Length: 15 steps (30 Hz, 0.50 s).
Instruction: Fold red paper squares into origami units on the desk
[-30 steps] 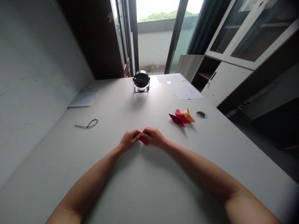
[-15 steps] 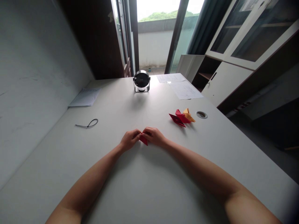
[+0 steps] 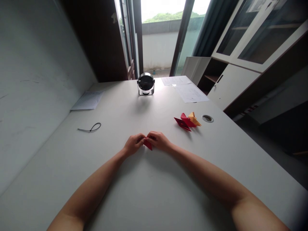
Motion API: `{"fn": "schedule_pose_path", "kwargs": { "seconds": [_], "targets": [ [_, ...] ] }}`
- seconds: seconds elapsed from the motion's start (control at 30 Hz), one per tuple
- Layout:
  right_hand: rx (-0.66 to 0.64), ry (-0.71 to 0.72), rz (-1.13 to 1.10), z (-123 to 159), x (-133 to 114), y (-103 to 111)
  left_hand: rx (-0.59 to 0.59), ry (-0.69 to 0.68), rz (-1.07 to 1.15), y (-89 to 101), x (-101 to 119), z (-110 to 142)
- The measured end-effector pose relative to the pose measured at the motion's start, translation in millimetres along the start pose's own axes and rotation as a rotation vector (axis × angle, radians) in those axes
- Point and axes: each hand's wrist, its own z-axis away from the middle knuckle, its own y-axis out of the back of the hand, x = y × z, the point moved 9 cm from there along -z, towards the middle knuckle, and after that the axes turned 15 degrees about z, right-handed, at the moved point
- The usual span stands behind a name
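Observation:
A small piece of folded red paper (image 3: 148, 145) is pinched between both hands over the middle of the white table (image 3: 144, 186). My left hand (image 3: 133, 143) grips its upper left edge with thumb and fingers closed. On the other side my right hand (image 3: 158, 140) holds the upper part, fingers curled together. The fingertips nearly meet at the top, hiding that part of the paper. One pointed red corner hangs down below them. To the right lie red folded paper pieces (image 3: 184, 123) and a yellow one (image 3: 194, 119), grouped close together.
A round black device on a metal stand (image 3: 145, 83) stands at the back. Paper sheets (image 3: 191, 93) lie at the back right, a white packet (image 3: 88, 100) at the left. Nearer are a looped black cable tie (image 3: 92, 128) and a round table hole (image 3: 207, 118).

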Motion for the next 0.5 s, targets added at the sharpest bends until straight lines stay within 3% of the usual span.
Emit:
{"fn": "schedule_pose_path", "kwargs": {
  "seconds": [0.5],
  "targets": [
    [0.003,0.011,-0.007,0.0,-0.1,-1.3,0.002,-0.010,0.002,-0.4,-0.9,0.3]
  ]
}}
